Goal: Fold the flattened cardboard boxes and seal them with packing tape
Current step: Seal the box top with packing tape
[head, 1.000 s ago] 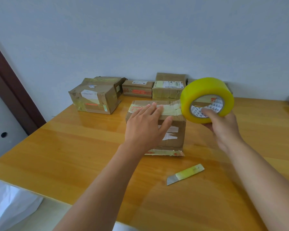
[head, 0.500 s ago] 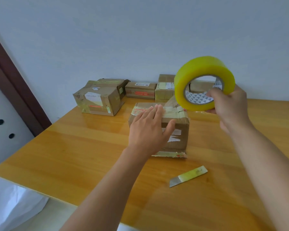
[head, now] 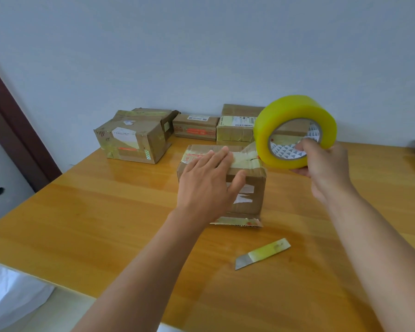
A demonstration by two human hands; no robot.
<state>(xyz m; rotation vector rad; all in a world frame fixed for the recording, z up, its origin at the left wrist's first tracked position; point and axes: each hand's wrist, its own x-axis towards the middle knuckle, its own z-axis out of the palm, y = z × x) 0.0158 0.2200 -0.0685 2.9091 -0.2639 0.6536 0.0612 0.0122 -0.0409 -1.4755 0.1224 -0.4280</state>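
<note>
The left hand (head: pixel 207 180) is lying flat with straight fingers on top of the box (head: pixel 247 188), pressing the tape strip (head: pixel 243 157) down over the top seam while the thumb is reaching over the near face. The right hand (head: pixel 321 164) is gripping the yellow tape roll (head: pixel 295 131), fingers hooked through its core, and is holding it raised just past the box's right top edge, with the strip running from the roll down onto the lid. This looks like the sealing step for this box: the tape is being laid across the closed flaps. The next move probably calls for drawing the roll down over the right side, keeping the strip taut, then cutting it. The blade (head: pixel 261 254) for that is lying on the table (head: pixel 106 224), near the box on the person's side. Three other boxes (head: pixel 134 137) are sitting along the wall behind, well apart from both hands.
</note>
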